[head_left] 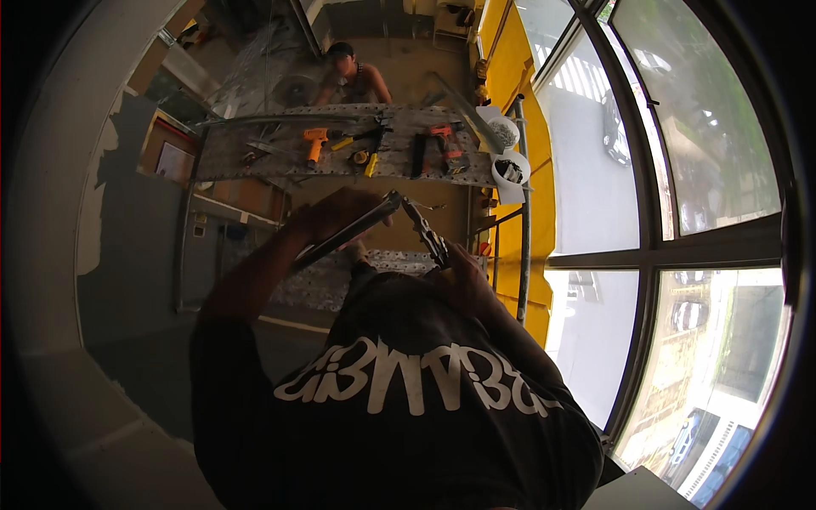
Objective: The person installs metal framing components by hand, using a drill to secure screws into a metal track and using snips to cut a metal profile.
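My left hand (344, 208) is closed around a long, thin metal strip or channel (344, 235), which slants up to the right. My right hand (467, 276) grips a silvery metal hand tool that looks like pliers (425, 231). Its tip points up and left, close to the strip's upper end; I cannot tell whether they touch. Beyond my hands, a perforated metal scaffold platform (280, 157) carries an orange drill (315, 146), a red and black drill (445, 143), a tape measure (360, 157) and a yellow-handled tool (371, 164).
Two white buckets (511, 171) with small contents stand at the platform's right end, beside a scaffold post (523, 229). Yellow sheeting (537, 183) and large windows (714, 127) line the right. Another person (357, 78) is lower down, past the platform. A lower platform (314, 291) lies beneath me.
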`<state>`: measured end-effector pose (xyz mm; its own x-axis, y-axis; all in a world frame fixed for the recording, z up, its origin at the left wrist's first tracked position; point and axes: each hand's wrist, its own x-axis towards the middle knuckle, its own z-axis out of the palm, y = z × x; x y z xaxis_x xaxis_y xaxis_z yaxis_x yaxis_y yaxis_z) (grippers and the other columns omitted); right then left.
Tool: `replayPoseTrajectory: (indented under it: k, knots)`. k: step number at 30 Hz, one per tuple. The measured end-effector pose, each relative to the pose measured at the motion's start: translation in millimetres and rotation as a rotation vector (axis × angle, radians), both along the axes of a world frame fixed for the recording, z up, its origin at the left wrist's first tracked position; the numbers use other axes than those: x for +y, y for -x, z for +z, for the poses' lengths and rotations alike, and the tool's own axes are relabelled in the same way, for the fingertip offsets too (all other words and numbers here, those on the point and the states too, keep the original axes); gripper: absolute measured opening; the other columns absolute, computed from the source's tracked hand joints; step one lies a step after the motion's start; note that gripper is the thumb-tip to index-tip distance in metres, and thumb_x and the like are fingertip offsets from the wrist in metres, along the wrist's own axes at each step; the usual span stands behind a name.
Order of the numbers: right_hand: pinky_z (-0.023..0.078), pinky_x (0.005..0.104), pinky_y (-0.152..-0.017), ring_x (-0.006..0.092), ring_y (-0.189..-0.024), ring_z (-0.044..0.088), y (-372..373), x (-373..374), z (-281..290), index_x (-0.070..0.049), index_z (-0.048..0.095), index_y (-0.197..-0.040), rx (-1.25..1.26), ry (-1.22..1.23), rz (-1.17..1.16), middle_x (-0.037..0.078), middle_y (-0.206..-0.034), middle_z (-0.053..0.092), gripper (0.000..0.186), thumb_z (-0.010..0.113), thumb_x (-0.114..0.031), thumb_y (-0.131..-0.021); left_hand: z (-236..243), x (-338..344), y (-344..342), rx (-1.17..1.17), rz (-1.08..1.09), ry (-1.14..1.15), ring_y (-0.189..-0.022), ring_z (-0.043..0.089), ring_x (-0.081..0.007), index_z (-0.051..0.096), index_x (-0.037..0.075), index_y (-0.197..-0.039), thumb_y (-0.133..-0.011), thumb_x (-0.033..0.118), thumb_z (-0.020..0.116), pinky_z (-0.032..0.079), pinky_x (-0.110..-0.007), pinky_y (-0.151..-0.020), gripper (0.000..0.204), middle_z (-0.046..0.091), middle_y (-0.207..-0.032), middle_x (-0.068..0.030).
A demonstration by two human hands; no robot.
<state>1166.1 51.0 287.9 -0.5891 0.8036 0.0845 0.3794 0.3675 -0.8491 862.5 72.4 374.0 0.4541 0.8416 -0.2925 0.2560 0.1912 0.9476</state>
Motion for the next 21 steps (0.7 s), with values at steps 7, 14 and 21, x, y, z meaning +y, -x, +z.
replayPoseTrajectory:
  k: [7,14,21]
  knots:
    - [0.044,0.0439,-0.099,0.0413,-0.118,0.055,0,3,11,0.0,0.042,-0.139,0.109,0.139,0.169,0.026,-0.126,0.055,0.066,0.067,-0.016,-0.08,-3,-10,5,-0.166,0.048,0.363,-0.037,0.048,-0.0077,0.063,-0.001,-0.101,-0.098,0.038,0.046,0.039,-0.022,-0.035,0.043,0.051,-0.053,0.0003]
    - [0.047,0.0441,-0.093,0.0416,-0.112,0.058,-10,-3,16,0.002,0.047,-0.129,-0.027,0.255,0.145,0.026,-0.12,0.058,0.056,0.066,-0.017,-0.08,-9,-9,10,-0.12,0.041,0.324,-0.038,0.049,-0.0076,0.063,-0.001,-0.102,-0.098,0.041,0.046,0.04,-0.021,-0.036,0.045,0.052,-0.054,-0.0011]
    - [0.046,0.0428,-0.098,0.0417,-0.118,0.056,-9,2,34,0.002,0.043,-0.138,0.027,0.16,0.206,0.027,-0.126,0.057,0.066,0.068,-0.021,-0.082,-6,-21,8,-0.148,-0.001,0.373,-0.04,0.049,-0.0074,0.064,-0.001,-0.103,-0.102,0.045,0.044,0.041,-0.022,-0.037,0.05,0.052,-0.055,-0.0009]
